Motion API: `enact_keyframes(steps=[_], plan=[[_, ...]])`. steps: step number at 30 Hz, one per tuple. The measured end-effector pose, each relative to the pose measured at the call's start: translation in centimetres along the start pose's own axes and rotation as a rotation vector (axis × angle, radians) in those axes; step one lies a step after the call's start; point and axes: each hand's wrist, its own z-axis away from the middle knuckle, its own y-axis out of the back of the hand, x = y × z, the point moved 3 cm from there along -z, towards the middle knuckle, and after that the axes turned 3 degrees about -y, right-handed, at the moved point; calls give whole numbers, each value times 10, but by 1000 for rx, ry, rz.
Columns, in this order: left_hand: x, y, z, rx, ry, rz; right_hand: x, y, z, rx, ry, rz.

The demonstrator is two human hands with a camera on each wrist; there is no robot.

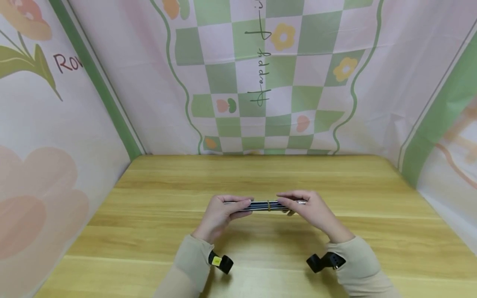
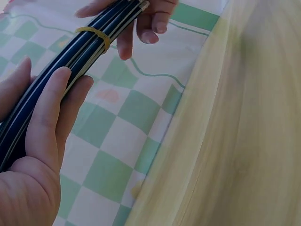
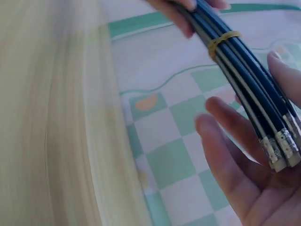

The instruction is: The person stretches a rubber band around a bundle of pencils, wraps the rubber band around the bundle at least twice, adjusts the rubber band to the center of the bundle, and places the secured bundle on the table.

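A bundle of dark blue pencils with silvery stripes (image 1: pixel 261 205) is held level above the table, a yellowish rubber band (image 2: pixel 96 35) around its middle. My left hand (image 1: pixel 220 213) grips one end, thumb on one side and fingers on the other. At the other end, metal ferrules and white erasers (image 3: pixel 280 146) show beside the palm of my right hand (image 1: pixel 307 209). Its thumb and fingers lie loosely on either side of the bundle, with gaps visible in the right wrist view. Contact with the right palm is hard to make out.
Below the hands is a wood-grain table (image 1: pixel 261 252). Printed cloth walls (image 1: pixel 257 74) stand behind it and at both sides. A black wrist camera (image 1: pixel 222 263) sits on the left wrist, and another black camera (image 1: pixel 322 261) on the right.
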Motion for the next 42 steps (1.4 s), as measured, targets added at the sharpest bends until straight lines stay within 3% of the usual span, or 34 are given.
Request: enact_keyframes(steps=[3, 6, 11, 16, 26, 32, 42], plan=[[1, 0, 0, -9, -4, -5, 3, 0, -2, -71, -54, -167], [1, 0, 1, -12, 4, 1, 5, 0, -3, -108, -96, -267], [0, 1, 0, -7, 25, 16, 8, -1, -3, -110, -125, -356], [0, 2, 0, 3, 28, 10, 9, -3, -4, -110, -94, -422], [-2, 4, -3, 13, 17, -2, 18, -5, -5, -109, -129, -463], [0, 14, -4, 37, 17, -47, 20, -3, -5, -98, -133, -499], [-4, 23, -8, 58, 32, -135, 25, -1, -6, -95, -171, -439]])
